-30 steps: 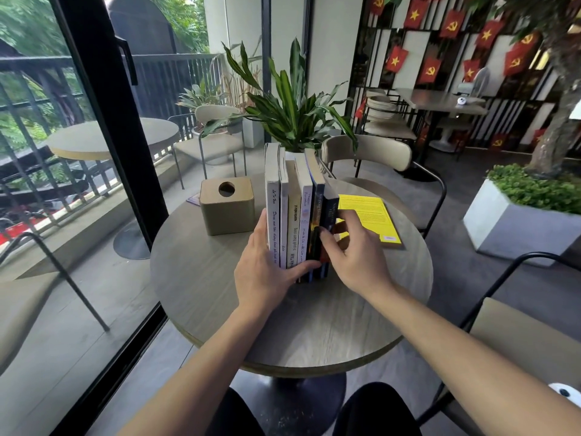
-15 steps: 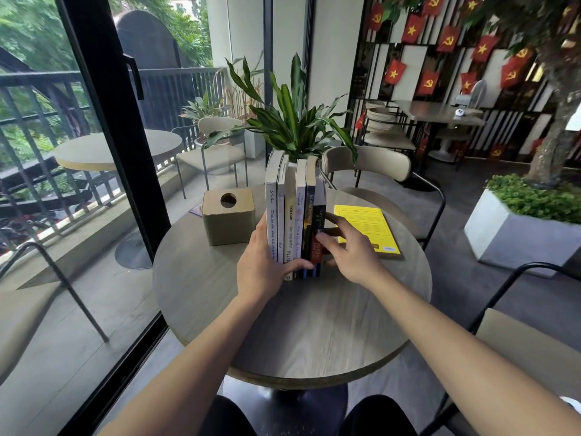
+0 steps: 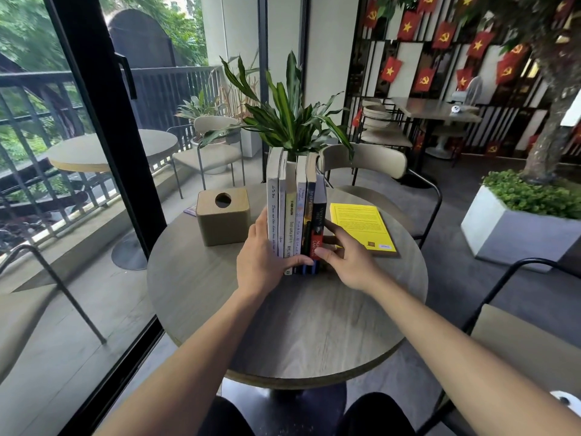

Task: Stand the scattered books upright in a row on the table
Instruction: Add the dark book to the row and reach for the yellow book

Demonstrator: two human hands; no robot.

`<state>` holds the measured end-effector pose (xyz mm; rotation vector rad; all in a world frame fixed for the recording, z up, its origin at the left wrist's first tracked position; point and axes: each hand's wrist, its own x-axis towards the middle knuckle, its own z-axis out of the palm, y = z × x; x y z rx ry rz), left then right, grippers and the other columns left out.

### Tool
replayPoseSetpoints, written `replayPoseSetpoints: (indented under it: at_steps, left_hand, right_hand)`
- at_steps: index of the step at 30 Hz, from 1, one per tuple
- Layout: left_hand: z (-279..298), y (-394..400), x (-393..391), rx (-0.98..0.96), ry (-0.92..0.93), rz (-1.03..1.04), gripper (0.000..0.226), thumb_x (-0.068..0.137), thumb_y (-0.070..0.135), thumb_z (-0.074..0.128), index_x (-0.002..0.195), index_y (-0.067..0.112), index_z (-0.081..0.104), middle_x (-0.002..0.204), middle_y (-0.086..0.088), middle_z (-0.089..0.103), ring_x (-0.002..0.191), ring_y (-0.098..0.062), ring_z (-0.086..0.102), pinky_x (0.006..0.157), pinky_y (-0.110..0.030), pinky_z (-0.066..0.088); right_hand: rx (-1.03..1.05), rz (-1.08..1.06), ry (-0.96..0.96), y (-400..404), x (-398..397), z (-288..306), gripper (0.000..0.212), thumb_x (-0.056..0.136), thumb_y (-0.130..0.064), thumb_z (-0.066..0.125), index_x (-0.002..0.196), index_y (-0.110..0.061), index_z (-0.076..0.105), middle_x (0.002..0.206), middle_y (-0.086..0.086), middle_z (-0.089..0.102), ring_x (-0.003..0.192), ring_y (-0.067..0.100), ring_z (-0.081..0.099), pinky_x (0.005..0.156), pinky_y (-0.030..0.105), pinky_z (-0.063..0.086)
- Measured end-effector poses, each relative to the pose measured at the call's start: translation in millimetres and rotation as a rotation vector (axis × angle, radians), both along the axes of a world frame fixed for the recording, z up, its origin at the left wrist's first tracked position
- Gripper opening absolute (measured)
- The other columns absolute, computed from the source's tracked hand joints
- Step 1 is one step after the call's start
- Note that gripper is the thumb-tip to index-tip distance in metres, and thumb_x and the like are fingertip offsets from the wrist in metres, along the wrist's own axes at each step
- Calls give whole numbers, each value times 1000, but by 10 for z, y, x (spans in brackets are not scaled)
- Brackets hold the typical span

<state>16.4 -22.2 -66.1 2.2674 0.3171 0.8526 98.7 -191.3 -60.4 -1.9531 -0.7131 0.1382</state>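
Several books (image 3: 295, 212) stand upright in a tight row, spines toward me, on the round grey table (image 3: 314, 325). My left hand (image 3: 262, 259) presses flat against the white book at the row's left end, its thumb wrapped across the spines' bottoms. My right hand (image 3: 347, 256) braces the dark red-and-black book at the right end, fingers spread against its cover. A yellow book (image 3: 361, 226) lies flat on the table just right of the row, behind my right hand.
A tan tissue box (image 3: 223, 215) sits left of the row. A potted plant (image 3: 289, 118) and a beige chair (image 3: 367, 162) stand behind the table. Another chair (image 3: 509, 335) is at my right, a glass door frame (image 3: 103, 121) at the left.
The two hands have squeezed the row tighter, so the leaning right-end books now stand straight. The view has tilted up slightly.
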Motion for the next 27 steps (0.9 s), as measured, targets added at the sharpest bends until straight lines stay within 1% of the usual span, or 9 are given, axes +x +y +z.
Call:
replayPoseSetpoints:
  at_steps: [4,7,10,13,17,20,22,24,27]
  left_hand:
    - [17,-5,7,-17,5,-2,130,45,77,77,151,14,34,140,1,52,125,-18,53,88,-46,55]
    - [2,-2,15,-17,18,0,133,46,75,80,152,13,31,144,-1,48,130,-18,48,92,-49,55]
    - [-19,-69,4,-45,8,48,143,44,78,81,156,14,22,150,-2,42,135,-17,44,98,-46,53]
    - [-9,-176,8,-88,-21,115,145,44,77,83,158,18,16,151,-1,43,135,-18,48,100,-45,52]
    - [-1,-223,42,-105,-22,174,138,45,75,85,156,21,23,142,0,51,127,-20,55,96,-46,52]
    - [-17,-224,59,-93,-25,182,133,45,74,86,152,23,27,137,0,53,123,-20,57,94,-46,51]
    - [-26,-220,62,-87,-31,186,132,45,75,85,152,23,28,137,0,54,123,-20,57,93,-45,51]
    - [-30,-215,64,-91,-38,187,132,44,75,85,151,24,28,137,1,54,122,-19,57,93,-44,51]
    - [-27,-207,63,-83,-35,183,131,43,78,83,150,25,28,136,0,54,121,-20,58,92,-45,53]
  right_hand:
    - [3,-5,2,3,13,-40,63,89,-31,68,143,-41,38,133,-1,61,124,15,57,107,50,43]
    - [0,15,-5,-15,20,-43,65,80,-44,67,134,-63,36,137,-4,58,127,17,55,107,49,44]
    - [-9,64,-23,-68,34,-70,69,81,-26,61,130,-69,35,139,-2,57,124,18,58,104,48,47]
    - [-38,61,-62,-113,52,-53,69,84,-15,54,138,-56,38,140,-4,56,129,15,53,106,44,45]
    - [-171,-18,-225,-193,44,-3,61,90,-14,61,147,-28,41,135,2,58,126,18,53,103,31,44]
    - [-307,-153,-454,-232,50,-7,63,88,-27,64,147,-22,42,133,7,58,125,29,47,101,41,40]
    - [-421,-268,-535,-236,96,7,68,85,-39,63,147,-22,40,143,9,51,131,32,41,102,45,36]
    - [-559,-357,-504,-250,180,30,78,84,-52,59,151,-25,30,154,10,35,140,33,29,108,50,30]
    - [-702,-447,-319,-283,373,12,92,84,-69,49,155,-26,10,162,12,15,146,37,13,112,58,19]
